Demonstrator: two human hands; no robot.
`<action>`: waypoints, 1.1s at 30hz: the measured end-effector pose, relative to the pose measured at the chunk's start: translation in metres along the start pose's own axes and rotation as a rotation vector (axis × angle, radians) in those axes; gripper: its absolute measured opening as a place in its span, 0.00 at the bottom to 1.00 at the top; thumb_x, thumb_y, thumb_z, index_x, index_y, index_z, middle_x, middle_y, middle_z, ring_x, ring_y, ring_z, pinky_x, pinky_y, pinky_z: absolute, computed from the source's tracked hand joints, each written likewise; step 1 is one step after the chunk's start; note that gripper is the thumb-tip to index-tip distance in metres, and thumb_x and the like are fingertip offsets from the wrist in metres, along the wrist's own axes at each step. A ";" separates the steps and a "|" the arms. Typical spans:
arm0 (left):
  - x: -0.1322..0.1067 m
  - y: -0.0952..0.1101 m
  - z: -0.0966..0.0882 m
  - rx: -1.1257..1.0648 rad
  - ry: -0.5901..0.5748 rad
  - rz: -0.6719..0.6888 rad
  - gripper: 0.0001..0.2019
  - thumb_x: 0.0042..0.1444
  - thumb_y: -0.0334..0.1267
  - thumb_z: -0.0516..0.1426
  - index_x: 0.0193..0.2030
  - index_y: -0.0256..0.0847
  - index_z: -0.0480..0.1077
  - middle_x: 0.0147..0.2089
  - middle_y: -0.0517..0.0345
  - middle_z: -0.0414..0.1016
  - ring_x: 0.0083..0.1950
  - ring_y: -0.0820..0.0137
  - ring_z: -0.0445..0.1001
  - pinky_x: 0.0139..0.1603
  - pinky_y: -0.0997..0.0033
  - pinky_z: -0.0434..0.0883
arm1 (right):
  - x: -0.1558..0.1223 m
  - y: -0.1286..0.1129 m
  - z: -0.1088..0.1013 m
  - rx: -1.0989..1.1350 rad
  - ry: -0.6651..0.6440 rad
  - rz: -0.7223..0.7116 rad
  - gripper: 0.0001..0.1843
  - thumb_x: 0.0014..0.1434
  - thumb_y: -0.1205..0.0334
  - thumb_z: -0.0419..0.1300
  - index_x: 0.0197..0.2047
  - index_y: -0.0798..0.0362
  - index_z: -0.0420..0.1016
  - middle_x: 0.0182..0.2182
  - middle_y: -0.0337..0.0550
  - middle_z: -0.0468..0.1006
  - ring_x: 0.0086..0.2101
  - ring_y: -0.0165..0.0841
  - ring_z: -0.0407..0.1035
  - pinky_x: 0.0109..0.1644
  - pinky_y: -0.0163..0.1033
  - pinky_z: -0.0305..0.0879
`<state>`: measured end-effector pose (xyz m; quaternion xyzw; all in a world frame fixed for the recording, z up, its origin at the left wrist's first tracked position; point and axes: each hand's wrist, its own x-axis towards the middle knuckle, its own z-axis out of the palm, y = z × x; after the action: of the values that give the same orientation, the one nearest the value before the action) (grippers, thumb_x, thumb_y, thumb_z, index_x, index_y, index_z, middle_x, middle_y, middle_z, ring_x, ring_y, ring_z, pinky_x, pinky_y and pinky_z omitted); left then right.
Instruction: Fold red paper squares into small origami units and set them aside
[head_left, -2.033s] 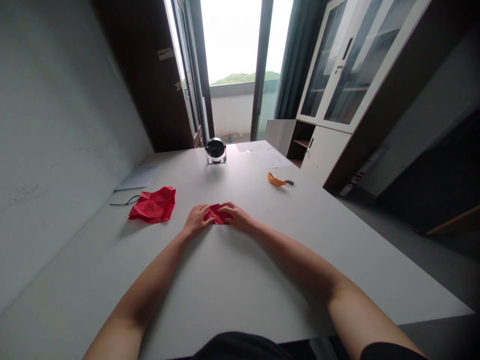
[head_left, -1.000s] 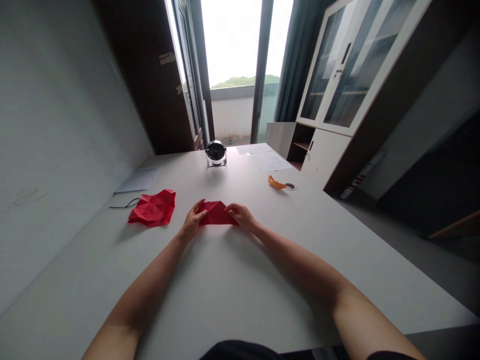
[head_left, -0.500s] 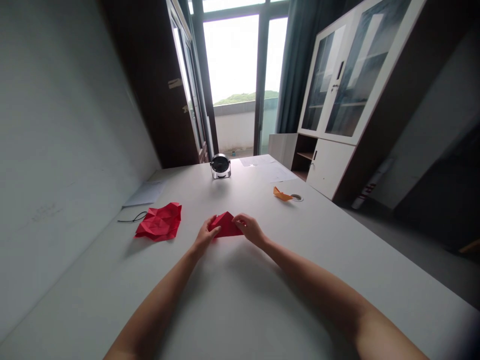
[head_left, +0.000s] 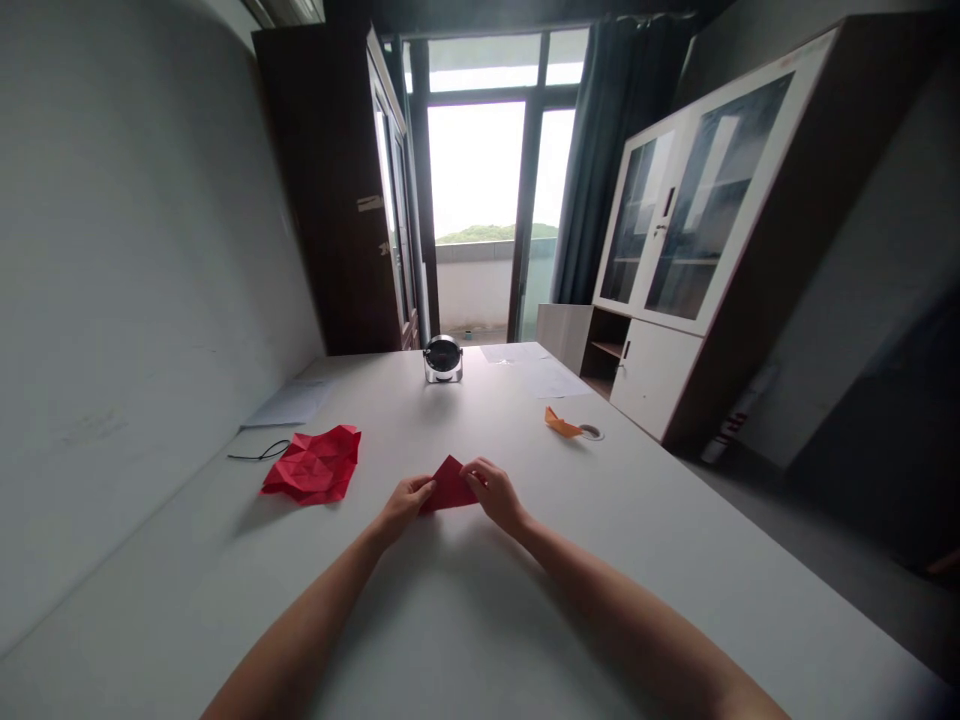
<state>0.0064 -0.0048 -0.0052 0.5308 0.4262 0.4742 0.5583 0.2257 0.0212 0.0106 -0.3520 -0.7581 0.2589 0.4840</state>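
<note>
A folded piece of red paper [head_left: 451, 487] is held just above the white table, its peak pointing away from me. My left hand [head_left: 409, 498] is closed on its left corner, thumb on top. At the right edge, my right hand [head_left: 491, 490] pinches the paper between thumb and fingers. Part of each side of the paper is hidden behind my fingers. Farther left lies a creased, opened-out sheet of red paper [head_left: 316, 465], apart from both hands.
A black cord loop [head_left: 262, 451] lies beside the creased sheet. An orange folded paper boat [head_left: 562, 424] sits against a roll of tape [head_left: 592, 432] on the right. A round black device on a silver stand [head_left: 443, 359] and white sheets [head_left: 551, 378] are at the table's far end.
The view has tilted up, so everything sits lower in the picture. Both hands still hold the folded paper, which has turned slightly; the left fingers now grip closer at its corner.
</note>
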 end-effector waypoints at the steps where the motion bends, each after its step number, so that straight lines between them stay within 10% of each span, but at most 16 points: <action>1: 0.000 0.000 0.000 -0.004 0.013 0.009 0.27 0.51 0.56 0.64 0.45 0.32 0.79 0.37 0.48 0.81 0.34 0.66 0.76 0.35 0.71 0.69 | 0.000 0.001 0.001 0.003 -0.003 0.009 0.09 0.60 0.66 0.54 0.36 0.51 0.77 0.35 0.42 0.77 0.33 0.31 0.69 0.38 0.35 0.64; 8: -0.002 0.005 -0.002 -0.022 0.120 0.009 0.30 0.49 0.58 0.64 0.48 0.32 0.77 0.36 0.46 0.81 0.31 0.67 0.76 0.33 0.70 0.70 | 0.001 0.008 0.002 -0.003 -0.022 0.144 0.19 0.59 0.62 0.56 0.54 0.49 0.72 0.31 0.38 0.77 0.26 0.29 0.67 0.33 0.34 0.64; 33: -0.009 0.009 -0.001 0.250 0.046 0.076 0.20 0.55 0.53 0.61 0.38 0.35 0.79 0.33 0.51 0.79 0.30 0.69 0.72 0.30 0.72 0.66 | -0.004 0.003 0.008 -0.052 -0.223 0.113 0.12 0.60 0.59 0.57 0.42 0.51 0.82 0.23 0.37 0.75 0.24 0.28 0.64 0.31 0.33 0.57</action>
<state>0.0025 -0.0138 0.0036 0.6011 0.4742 0.4502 0.4595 0.2205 0.0193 0.0032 -0.3755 -0.7927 0.3036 0.3720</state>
